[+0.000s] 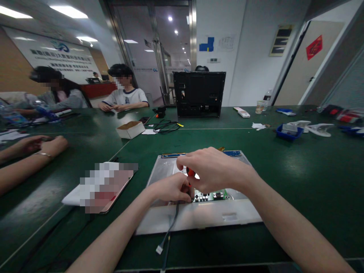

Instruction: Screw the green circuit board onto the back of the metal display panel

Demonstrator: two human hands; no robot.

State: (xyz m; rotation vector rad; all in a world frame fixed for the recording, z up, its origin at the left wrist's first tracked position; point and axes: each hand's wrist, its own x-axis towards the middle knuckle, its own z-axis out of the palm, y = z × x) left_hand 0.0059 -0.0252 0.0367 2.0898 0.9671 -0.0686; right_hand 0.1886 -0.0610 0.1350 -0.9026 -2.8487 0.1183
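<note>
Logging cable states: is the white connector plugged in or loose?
Loose: the white connector ends the dark cable, past the near edge of the display panel, seated in no socket.

Left forearm [119, 223]: bare, slanting inward from lower left
Left hand [170, 187]: low, fingers curled near thumb
Right forearm [287, 216]: bare, angled in from lower right
Right hand [214, 168]: higher, arched close to left, fingers bent in a grip
</note>
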